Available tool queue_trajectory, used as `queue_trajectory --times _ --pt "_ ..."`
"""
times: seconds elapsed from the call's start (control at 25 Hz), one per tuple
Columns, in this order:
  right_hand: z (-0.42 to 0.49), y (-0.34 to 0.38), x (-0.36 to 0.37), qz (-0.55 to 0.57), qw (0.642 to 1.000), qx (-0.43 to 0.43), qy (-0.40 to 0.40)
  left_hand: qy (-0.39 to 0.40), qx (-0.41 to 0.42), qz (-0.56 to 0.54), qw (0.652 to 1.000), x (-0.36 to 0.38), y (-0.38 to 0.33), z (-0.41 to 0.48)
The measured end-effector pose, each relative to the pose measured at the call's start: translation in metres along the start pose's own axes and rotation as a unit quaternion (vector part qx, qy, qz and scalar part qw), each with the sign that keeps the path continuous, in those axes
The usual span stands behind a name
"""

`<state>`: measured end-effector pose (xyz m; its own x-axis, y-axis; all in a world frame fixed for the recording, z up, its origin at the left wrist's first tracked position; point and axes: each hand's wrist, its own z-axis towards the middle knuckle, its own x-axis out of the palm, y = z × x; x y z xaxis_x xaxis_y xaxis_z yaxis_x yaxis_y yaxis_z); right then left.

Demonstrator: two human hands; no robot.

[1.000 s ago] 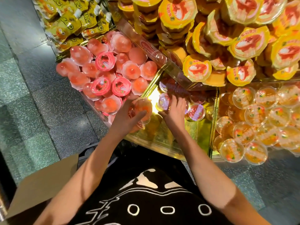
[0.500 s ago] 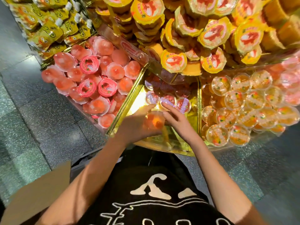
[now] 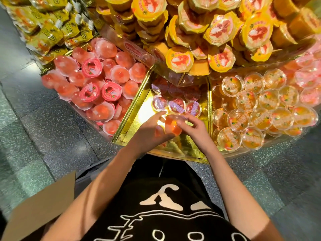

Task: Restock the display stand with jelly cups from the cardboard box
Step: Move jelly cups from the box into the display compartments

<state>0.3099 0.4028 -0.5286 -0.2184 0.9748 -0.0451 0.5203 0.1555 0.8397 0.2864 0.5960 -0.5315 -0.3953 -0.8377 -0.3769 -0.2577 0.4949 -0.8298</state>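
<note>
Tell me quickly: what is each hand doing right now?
Left hand: holding an orange jelly cup.
Right hand: pinching the same orange jelly cup.

A speckled stone floor point(image 3: 52, 129) spreads on both sides, laid in dark grey tiles and paler green ones. At the upper left, yellow drink pouches point(image 3: 52, 30) with white caps lie heaped together. A black shirt point(image 3: 161, 214) printed with white outlines and small rings fills the lower middle.
</note>
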Motion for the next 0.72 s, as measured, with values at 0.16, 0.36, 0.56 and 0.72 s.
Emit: queue_trajectory --times 0.16,0.36,0.56,0.72 --pt "-0.001 0.0 -0.001 -0.005 1.0 -0.015 -0.02 -0.02 -0.043 -0.051 0.998 0.004 0.006 0.001" --pt "-0.003 -0.009 -0.012 -0.008 0.998 0.003 -0.063 -0.014 -0.163 -0.182 0.97 -0.012 0.022 0.005" --pt "0.002 -0.029 -0.012 -0.069 0.995 0.037 -0.06 0.01 -0.136 -0.054 0.989 -0.004 0.046 0.007" --pt "0.007 -0.038 -0.003 -0.127 0.988 0.071 -0.057 -0.012 -0.042 0.135 0.99 -0.005 0.05 0.021"
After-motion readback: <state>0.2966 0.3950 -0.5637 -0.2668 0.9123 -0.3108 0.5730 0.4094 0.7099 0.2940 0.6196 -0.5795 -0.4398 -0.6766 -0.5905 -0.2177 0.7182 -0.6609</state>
